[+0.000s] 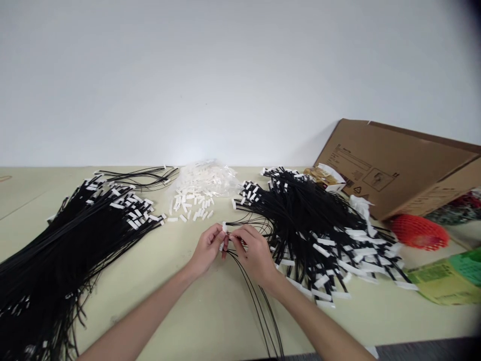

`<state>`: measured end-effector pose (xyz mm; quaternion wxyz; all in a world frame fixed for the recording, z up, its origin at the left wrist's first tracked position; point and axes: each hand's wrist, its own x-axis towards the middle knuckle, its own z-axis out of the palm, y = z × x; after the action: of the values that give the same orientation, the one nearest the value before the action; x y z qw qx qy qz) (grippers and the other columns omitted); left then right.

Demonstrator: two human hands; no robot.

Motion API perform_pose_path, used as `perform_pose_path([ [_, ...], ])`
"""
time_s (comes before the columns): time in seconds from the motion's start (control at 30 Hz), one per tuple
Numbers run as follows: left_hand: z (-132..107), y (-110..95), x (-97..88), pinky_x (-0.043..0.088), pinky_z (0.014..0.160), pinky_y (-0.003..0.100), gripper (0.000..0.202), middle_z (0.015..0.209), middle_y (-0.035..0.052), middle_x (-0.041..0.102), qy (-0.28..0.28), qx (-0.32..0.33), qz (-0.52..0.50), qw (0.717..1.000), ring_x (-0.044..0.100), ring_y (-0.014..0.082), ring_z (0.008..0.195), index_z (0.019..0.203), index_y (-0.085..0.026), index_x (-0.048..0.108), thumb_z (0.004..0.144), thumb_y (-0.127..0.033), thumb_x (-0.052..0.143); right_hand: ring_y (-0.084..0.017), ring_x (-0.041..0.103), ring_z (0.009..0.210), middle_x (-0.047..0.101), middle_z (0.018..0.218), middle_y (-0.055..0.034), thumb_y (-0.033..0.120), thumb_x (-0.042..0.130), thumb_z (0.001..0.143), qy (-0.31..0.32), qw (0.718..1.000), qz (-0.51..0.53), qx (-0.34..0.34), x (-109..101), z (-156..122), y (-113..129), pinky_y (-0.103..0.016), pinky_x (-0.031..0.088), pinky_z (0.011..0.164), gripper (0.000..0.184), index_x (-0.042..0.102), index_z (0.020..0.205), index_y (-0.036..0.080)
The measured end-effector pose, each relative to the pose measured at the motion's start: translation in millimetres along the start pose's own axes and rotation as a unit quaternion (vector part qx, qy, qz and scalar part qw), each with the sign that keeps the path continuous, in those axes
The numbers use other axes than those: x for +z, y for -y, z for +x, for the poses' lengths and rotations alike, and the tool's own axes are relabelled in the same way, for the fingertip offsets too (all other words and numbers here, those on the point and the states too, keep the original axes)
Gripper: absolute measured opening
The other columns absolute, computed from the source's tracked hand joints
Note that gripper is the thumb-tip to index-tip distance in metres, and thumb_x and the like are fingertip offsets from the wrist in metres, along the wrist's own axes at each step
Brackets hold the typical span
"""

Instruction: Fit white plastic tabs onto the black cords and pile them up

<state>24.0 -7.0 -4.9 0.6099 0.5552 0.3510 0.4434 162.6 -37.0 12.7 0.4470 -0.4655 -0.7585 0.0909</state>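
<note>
White connector [224, 227], partly covered, is clamped at centre between fingers of the left hand [206, 247]; whether anything is clamped by the right hand [255, 252], its fingertips bunched alongside, cannot be told. Black wires [250, 289] are cut off at the near edge.

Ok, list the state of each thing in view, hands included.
Left hand: pinching white connector
Right hand: fingers bent, grip partly hidden
Thin wires: trailing
Clear bag: crumpled
Loose connectors: scattered
Left cable pile: heaped
Right cable pile: heaped, ends fanned
Cardboard box: tilted
Red net: bulging
</note>
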Motion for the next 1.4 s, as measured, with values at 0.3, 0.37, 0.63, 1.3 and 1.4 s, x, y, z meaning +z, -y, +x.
perform_pose_path([
  [0.3,-2,-1,0.2,0.039,0.041,0.021,0.024,0.058,-0.0042,0.045,0.008,0.022,0.044,0.999,0.044,0.0089,0.046,0.071,-0.017,0.048,0.082,-0.038,0.046,-0.014,0.048,0.068,0.054,0.069,-0.0029,0.012,0.042,0.084,-0.028,0.999,-0.016,-0.037,3,0,-3,-0.025,0.040,0.063,0.018,0.056,0.073,0.017],
  [0.37,-3,0,0.2,0.039,0.042,0.021,0.024,0.057,-0.0042,0.045,0.007,0.027,0.051,0.998,0.045,0.0091,0.046,0.071,-0.017,0.048,0.083,-0.038,0.046,-0.014,0.048,0.069,0.054,0.069,-0.0030,0.011,0.042,0.084,-0.029,0.998,-0.032,-0.045,4,-1,-4,-0.025,0.040,0.063,0.019,0.055,0.072,0.016],
  [0.63,2,0,-0.3,0.039,0.051,0.023,0.023,0.056,-0.0034,0.047,-0.022,0.019,0.007,1.000,0.044,0.0108,0.053,0.070,-0.016,0.052,0.080,-0.037,0.052,-0.016,0.049,0.078,0.056,0.081,-0.0060,0.011,0.045,0.085,-0.064,0.992,-0.045,-0.098,4,3,-10,-0.029,0.045,0.071,0.013,0.057,0.088,0.016],
  [1.3,4,-10,-14.7,0.037,0.056,0.018,0.018,0.055,-0.0062,0.041,-0.007,-0.047,-0.331,0.942,0.037,0.0038,0.045,0.072,-0.014,0.053,0.065,-0.004,0.065,-0.013,0.050,0.079,0.063,0.084,-0.0027,0.011,0.056,0.081,-0.011,0.961,-0.072,-0.267,-1,3,-19,-0.027,0.041,0.070,0.015,0.062,0.091,0.020],
  [1.4,4,-12,-14.6,0.038,0.057,0.019,0.020,0.054,-0.0075,0.040,-0.004,-0.057,-0.339,0.939,0.035,0.0030,0.044,0.074,-0.014,0.052,0.064,-0.004,0.066,-0.012,0.050,0.077,0.062,0.080,-0.0026,0.011,0.057,0.080,-0.031,0.962,-0.061,-0.263,-2,3,-15,-0.026,0.041,0.068,0.013,0.061,0.090,0.019],
])
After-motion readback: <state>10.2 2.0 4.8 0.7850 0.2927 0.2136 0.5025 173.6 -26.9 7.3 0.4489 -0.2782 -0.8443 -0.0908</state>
